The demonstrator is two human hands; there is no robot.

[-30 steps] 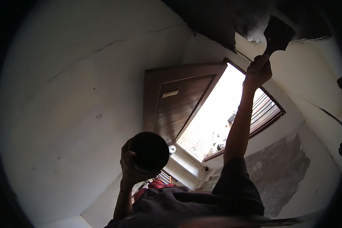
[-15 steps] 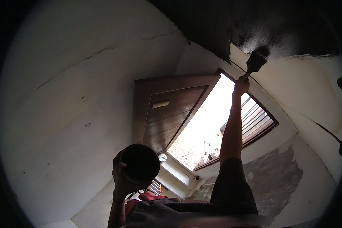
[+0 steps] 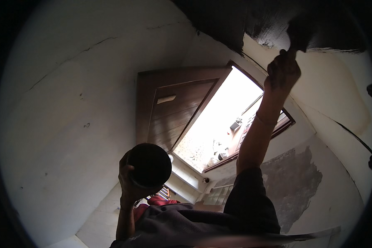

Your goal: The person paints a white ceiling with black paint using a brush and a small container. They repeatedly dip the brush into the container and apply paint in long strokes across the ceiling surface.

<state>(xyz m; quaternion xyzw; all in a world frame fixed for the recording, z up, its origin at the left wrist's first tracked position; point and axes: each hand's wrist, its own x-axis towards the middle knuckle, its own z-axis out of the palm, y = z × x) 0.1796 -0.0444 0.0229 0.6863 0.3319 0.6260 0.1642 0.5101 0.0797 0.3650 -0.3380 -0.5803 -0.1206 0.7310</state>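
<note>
My left hand [image 3: 127, 182] is wrapped round the side of a dark round pot [image 3: 151, 166], held at the lower middle; its inside is too dark to make out. With my right arm stretched up, my right hand [image 3: 283, 73] grips the handle of a wide flat paintbrush [image 3: 298, 38]. The brush lies against the black-coated part of the ceiling [image 3: 219, 22], and its bristles blend into that dark surface. Just below the brush, the coating ends in a ragged edge against a pale, uncoated stretch [image 3: 331, 78].
A brown wooden door [image 3: 146, 107] stands ajar beside a bright doorway [image 3: 219, 124]. The pale left wall [image 3: 62, 124] has a long crack. A grey rough patch [image 3: 293, 177] marks the right wall. A dark cable [image 3: 351, 136] runs along the right.
My right hand has moved up and to the right, carrying the brush from the pale edge farther into the black area. The pot has shifted slightly upward in view.
</note>
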